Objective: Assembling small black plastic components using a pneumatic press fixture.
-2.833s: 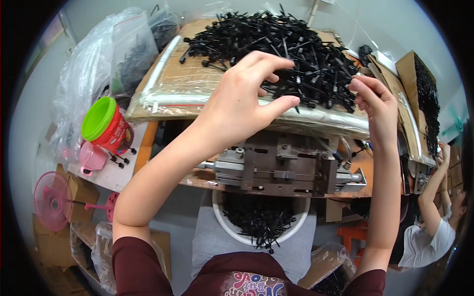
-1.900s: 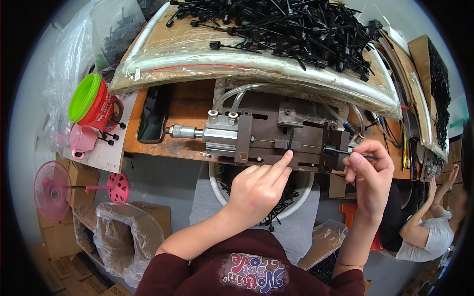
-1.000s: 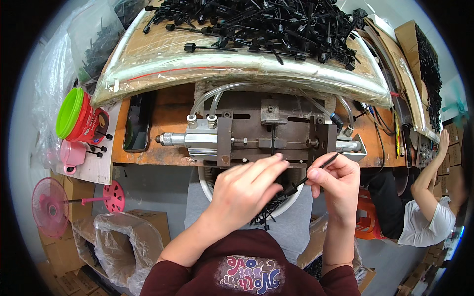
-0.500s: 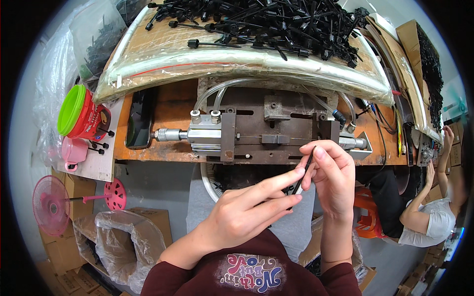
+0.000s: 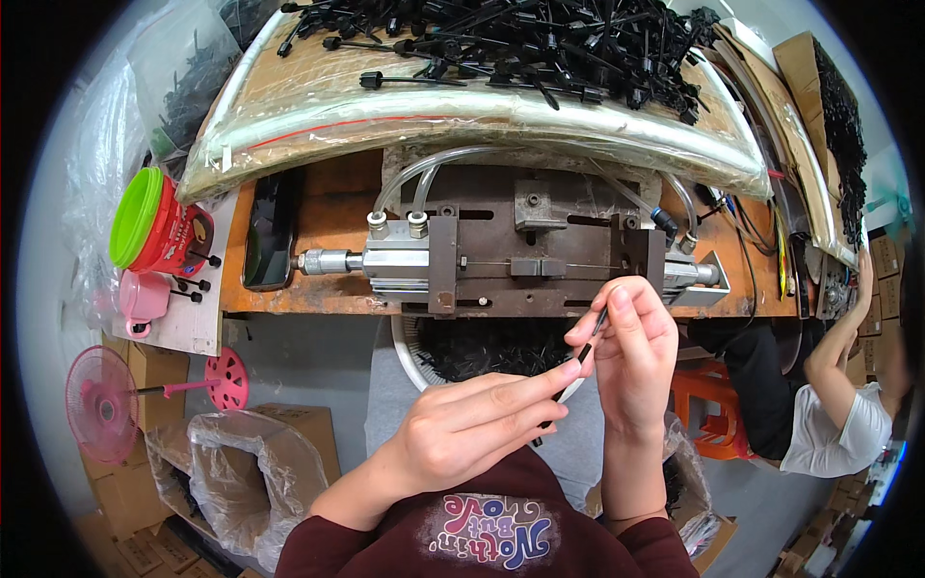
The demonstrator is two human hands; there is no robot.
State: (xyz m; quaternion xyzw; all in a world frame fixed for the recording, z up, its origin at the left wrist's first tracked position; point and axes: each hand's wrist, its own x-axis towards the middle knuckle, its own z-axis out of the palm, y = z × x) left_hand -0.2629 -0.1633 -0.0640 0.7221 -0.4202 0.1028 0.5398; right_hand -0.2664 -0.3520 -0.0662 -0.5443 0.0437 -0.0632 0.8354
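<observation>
In front of my chest, both hands are on a slender black stick [image 5: 585, 354] that slants from lower left to upper right. My left hand [image 5: 458, 429] has its fingers nearly straight, with the stick's lower part between them. At the upper end, my right hand [image 5: 636, 361] pinches it between thumb and fingertips; that end looks thinner and greyer. Whether it is one piece or two joined, I cannot tell. Just beyond my hands is a metal clamping fixture [image 5: 540, 214] with a small dark block [image 5: 537, 268] at its middle. A white tub [image 5: 409, 356] of black parts sits under my hands.
Black plastic parts [image 5: 568, 48] with knobbed ends are heaped on a film-wrapped cardboard tray [image 5: 318, 106] behind the fixture. Left are a red bucket [image 5: 169, 231], a pink cup [image 5: 143, 297] and a pink fan [image 5: 101, 403]. At far right a co-worker [image 5: 843, 424] sits near an orange stool [image 5: 708, 409].
My right hand has shifted slightly left and its fingers have moved along the stick, showing more of the upper end. My left hand has dropped a little. The co-worker's arms have moved.
</observation>
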